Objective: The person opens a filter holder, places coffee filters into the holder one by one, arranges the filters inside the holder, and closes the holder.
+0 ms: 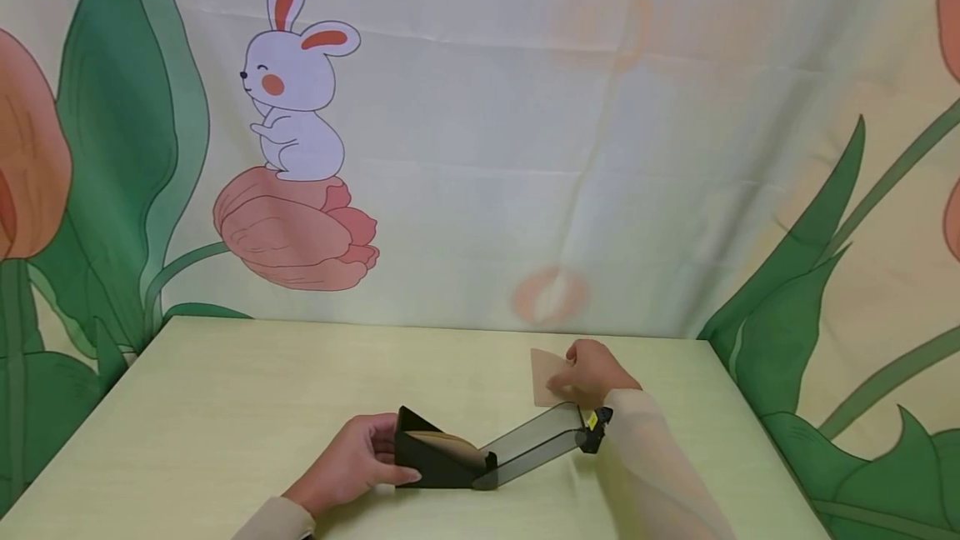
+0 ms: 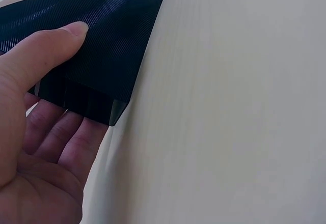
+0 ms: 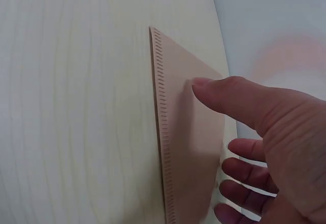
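A black coffee filter holder (image 1: 442,465) stands on the table with its clear lid (image 1: 536,440) swung out to the right. Brown paper filters (image 1: 442,442) show inside it. My left hand (image 1: 356,461) grips the holder's left end; in the left wrist view the thumb (image 2: 66,38) lies on its ribbed black side (image 2: 109,40). Farther back, a single brown paper coffee filter (image 3: 186,117) with a crimped edge lies on the table. Over it is my right hand (image 1: 592,373), thumb (image 3: 219,91) above the paper and fingers beyond its edge; whether the thumb touches it I cannot tell.
The pale wood-grain table (image 1: 300,382) carries everything. Behind it hangs a cloth backdrop (image 1: 465,190) printed with a rabbit and tulips, meeting the table's back edge just past the loose filter. The lid's black end piece (image 1: 596,430) is beside my right forearm.
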A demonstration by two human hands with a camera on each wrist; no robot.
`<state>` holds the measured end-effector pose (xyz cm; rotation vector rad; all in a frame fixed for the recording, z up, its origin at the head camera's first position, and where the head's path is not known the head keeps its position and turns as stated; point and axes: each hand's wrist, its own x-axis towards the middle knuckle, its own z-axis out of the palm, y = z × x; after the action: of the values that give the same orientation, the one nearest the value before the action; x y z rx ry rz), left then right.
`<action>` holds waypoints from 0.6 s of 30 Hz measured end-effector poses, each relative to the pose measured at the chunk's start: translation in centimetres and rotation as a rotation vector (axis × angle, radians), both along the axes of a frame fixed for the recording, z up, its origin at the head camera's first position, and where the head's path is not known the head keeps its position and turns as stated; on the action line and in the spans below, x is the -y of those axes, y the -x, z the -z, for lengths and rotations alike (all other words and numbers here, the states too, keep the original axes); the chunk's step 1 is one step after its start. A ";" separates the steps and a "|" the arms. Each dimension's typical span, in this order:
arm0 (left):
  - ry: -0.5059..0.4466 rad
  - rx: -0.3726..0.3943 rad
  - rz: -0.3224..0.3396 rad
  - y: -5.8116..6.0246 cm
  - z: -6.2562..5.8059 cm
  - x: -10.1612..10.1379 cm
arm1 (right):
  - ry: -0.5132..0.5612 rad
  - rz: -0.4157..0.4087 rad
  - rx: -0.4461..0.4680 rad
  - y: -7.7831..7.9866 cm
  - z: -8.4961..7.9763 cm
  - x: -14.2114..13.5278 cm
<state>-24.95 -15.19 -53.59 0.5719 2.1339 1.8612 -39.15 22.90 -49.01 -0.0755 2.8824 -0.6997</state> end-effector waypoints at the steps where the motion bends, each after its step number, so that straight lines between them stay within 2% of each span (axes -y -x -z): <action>1: -0.001 0.001 0.000 0.0 0.0 0.0 | -0.009 -0.002 -0.008 0.0 0.0 0.0; 5: -0.002 0.005 0.000 -0.1 -0.2 -0.1 | -0.039 0.006 -0.001 0.3 0.2 0.0; 13: 0.004 0.001 -0.001 -0.1 -0.2 -0.1 | -0.046 -0.016 0.041 0.5 0.0 -0.4; 18: 0.000 0.007 0.003 -0.2 -0.2 0.0 | -0.038 -0.002 0.061 0.4 0.0 -0.4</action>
<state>-24.75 -15.14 -53.36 0.5668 2.1279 1.8587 -39.58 23.26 -49.00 -0.0505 2.8353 -0.6360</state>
